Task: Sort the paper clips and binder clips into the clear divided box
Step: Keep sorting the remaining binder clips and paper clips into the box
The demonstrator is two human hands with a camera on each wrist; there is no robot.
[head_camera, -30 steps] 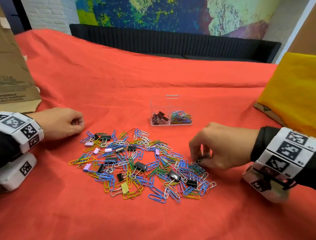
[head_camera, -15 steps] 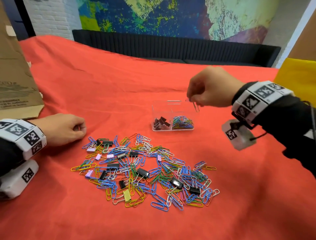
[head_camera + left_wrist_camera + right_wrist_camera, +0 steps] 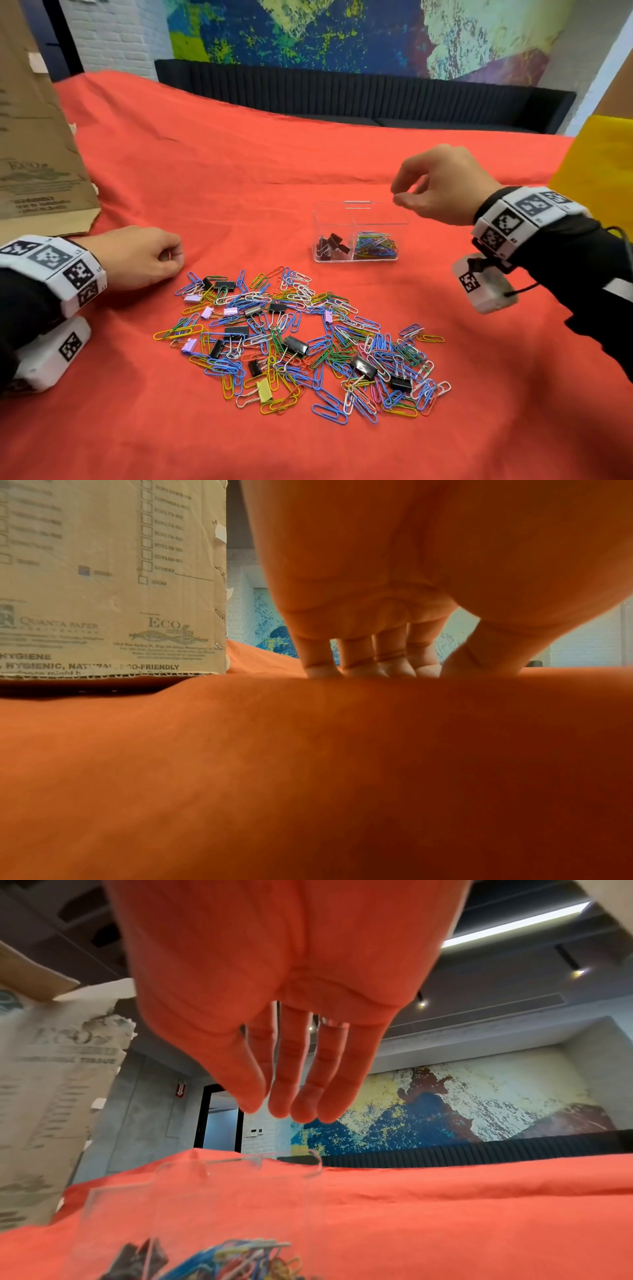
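The sorting looks barely begun: the clear divided box holds a handful of black binder clips in its left compartment and a small tangle of coloured paper clips in its right one, while the large mixed pile of paper clips and binder clips, black, lilac and one yellow, lies spread on the red cloth and makes up most of the work left. The right hand hangs in the air just above and to the right of the box's right compartment, its fingers nearly straight and loosely apart from the thumb, with nothing between them that either view shows; the paper clips in the box lie below and a little to the left of its fingertips, and the pile lies well below and nearer the person. The left hand rests on the cloth with its fingers curled under and their tips on the fabric, holding nothing that can be seen; the pile's nearest clips sit just to the right of its knuckles, and a cardboard carton stands behind it.
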